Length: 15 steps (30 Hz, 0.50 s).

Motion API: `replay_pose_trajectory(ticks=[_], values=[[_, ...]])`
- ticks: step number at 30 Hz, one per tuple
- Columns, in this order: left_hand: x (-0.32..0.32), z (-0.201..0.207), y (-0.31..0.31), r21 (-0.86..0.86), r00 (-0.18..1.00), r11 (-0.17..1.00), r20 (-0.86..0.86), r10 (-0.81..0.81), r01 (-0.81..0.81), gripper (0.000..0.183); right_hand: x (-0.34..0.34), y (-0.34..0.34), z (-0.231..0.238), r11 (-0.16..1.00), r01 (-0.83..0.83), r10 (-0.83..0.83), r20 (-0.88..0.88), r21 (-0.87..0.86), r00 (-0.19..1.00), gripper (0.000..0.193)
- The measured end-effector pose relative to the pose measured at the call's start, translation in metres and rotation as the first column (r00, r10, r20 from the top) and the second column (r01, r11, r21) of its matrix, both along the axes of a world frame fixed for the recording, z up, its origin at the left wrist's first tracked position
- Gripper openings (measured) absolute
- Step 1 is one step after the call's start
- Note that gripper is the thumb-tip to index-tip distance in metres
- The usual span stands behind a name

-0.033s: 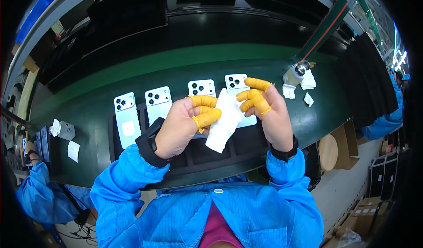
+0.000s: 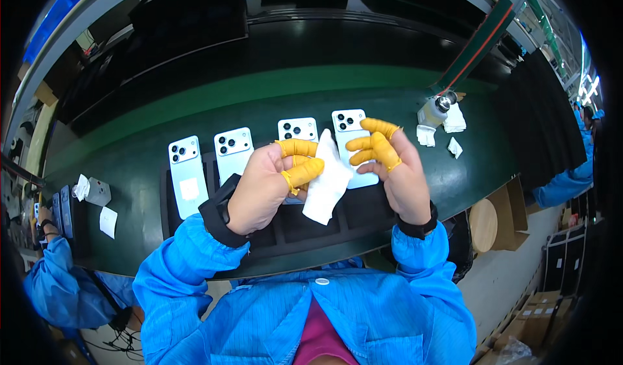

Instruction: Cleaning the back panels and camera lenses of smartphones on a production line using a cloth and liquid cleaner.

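My left hand (image 2: 263,180) pinches a folded white cloth (image 2: 328,186) between thumb and fingertips, which wear yellow finger cots. The cloth hangs at a slant over the tray. Just right of it is my right hand (image 2: 399,170), its fingers in yellow cots too, slightly apart and off the cloth. Under my hands lie light-blue phones, backs up with three-lens cameras: one at the left with a white square patch (image 2: 188,188), a second phone (image 2: 232,147), a third phone (image 2: 297,129) partly behind cloth and left hand, and a fourth phone (image 2: 350,121) partly behind my right fingers.
The phones rest in a black compartmented tray (image 2: 305,225) on a green bench (image 2: 136,170). A bottle with a metal top (image 2: 433,110) stands at the right beside white cloths (image 2: 454,118). At left are another container (image 2: 98,193) and a co-worker's blue sleeve (image 2: 55,267). A green post (image 2: 477,44) rises at right.
My right fingers have come away from the cloth's right edge and spread a little. The cloth's upper part has folded narrower, while my left hand keeps its pinch.
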<state>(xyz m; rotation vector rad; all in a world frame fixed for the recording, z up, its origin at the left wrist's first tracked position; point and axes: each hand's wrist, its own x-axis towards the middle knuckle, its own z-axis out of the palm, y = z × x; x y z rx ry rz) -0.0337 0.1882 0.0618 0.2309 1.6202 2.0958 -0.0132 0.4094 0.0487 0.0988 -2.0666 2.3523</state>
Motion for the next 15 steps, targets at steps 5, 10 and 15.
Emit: replay_pose_trajectory(ticks=[5, 10, 15], values=[[0.000, 0.004, 0.001, 0.062, 0.998, 0.996, 0.028, 0.061, -0.063, 0.034, 0.012, -0.017, -0.017, 0.881, -0.091, 0.195, 0.182, -0.465, 0.964, 0.049], [-0.001, 0.003, 0.003, 0.007, 0.986, 0.991, -0.096, 0.135, -0.135, 0.043, 0.019, -0.036, -0.007, 0.959, -0.018, 0.032, 0.045, -0.283, 0.998, 0.053], [0.000, 0.004, 0.001, -0.066, 0.950, 0.996, -0.309, 0.038, -0.061, 0.052, 0.018, -0.036, -0.008, 0.984, 0.035, -0.048, -0.068, -0.176, 0.997, 0.053]])
